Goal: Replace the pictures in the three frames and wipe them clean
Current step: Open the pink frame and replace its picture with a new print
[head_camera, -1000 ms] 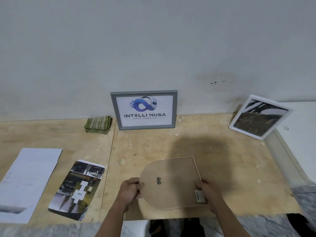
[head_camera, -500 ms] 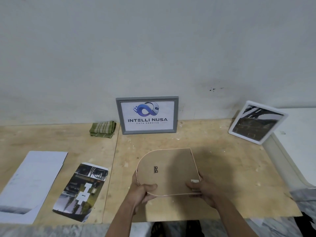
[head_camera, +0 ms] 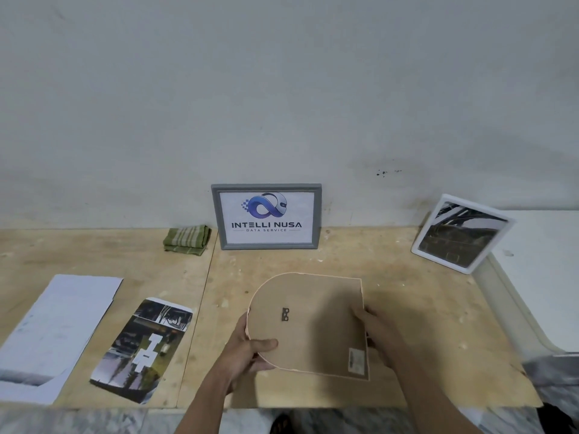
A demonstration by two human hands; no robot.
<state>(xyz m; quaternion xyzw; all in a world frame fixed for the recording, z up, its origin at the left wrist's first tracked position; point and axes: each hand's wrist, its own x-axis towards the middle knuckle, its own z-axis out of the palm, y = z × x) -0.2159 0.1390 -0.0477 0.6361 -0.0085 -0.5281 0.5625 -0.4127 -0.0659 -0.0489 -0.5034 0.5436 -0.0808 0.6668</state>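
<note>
Fingers curled: our left hand [head_camera: 247, 352] grips arched frame [head_camera: 310, 324] at its rounded 9 o'clock edge, thumb on brown backing; our right hand [head_camera: 380, 336] holds straight 3 o'clock edge. Frame back-up over plywood table [head_camera: 423, 308], near front. Loose photo [head_camera: 142, 349] at 9 o'clock; grey frame [head_camera: 266, 216] at 12; white frame [head_camera: 462, 233] at 2; folded green cloth [head_camera: 187, 239] at 11.

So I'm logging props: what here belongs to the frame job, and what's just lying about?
Job: arch-shaped brown-backed frame held by left hand and right hand; grey frame; white frame; loose printed photo; white paper sheets; folded green cloth.
Lying about: nothing.
</note>
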